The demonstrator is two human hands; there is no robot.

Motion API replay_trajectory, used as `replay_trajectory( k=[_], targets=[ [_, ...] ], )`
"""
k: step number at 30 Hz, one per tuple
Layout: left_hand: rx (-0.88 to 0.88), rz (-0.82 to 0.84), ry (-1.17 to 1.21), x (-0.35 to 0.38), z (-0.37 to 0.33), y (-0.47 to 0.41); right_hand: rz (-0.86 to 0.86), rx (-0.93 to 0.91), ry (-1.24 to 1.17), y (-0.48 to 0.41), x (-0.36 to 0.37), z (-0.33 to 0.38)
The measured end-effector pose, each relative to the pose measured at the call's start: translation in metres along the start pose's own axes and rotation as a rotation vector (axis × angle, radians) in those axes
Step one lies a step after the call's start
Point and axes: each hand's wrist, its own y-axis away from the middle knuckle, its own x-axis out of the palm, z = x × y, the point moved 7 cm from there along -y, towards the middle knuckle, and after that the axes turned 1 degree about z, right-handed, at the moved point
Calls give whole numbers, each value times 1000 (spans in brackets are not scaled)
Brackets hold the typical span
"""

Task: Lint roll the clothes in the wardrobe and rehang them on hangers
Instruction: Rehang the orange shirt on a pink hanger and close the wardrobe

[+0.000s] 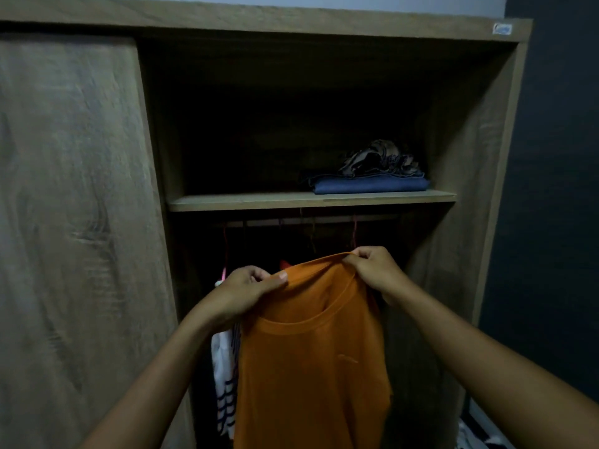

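Orange shirt [311, 351] in both hands, out in front of the open wardrobe [470, 140], hanging free just below the rail [291, 222]. At the shoulder, left hand [249, 286] pinching the cloth, thumb on top and fingers curled behind. Higher up, right hand [372, 270] pinching the back edge of the neckline and lifting it. No hanger to be seen inside the shirt, and no lint roller in view; cannot tell whether rolled already.

Judged as the hanger step, on or off.

- Pinch on the shoulder seams rather than the neck rib, to avoid stretching it.
- Bring the left side up level with the right, then spread the neck opening wide before feeding a hanger in.
- Look for a free hanger on the rail: dim hooks [354, 234] just above the right hand, a pink hanger [223, 273] beside the left. Too dark to tell which of them are empty, so check by touch.
- Work in one shoulder at a time, or come up from the hem; no forcing through the neck.
- Steer clear of the striped top [223, 384] hanging just behind on the left, to avoid dragging it off.
- Leave alone the blue cloth [369, 184] folded on the shelf [291, 200].
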Motion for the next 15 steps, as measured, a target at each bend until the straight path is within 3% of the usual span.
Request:
replay_trajectory(
  k=[3, 7, 10, 15],
  targets=[
    [68, 20, -224, 5, -11, -18, 38, 30, -122, -12, 0, -10],
    [189, -231, -207, 7, -32, -46, 69, 106, -280, -30, 2, -37],
    [268, -268, -162, 21, -53, -63, -89, 177, -370, -60, -8, -62],
    [255, -224, -20, 33, -59, -94, -362, 166, -143, -110, -27, -96]
  ],
)
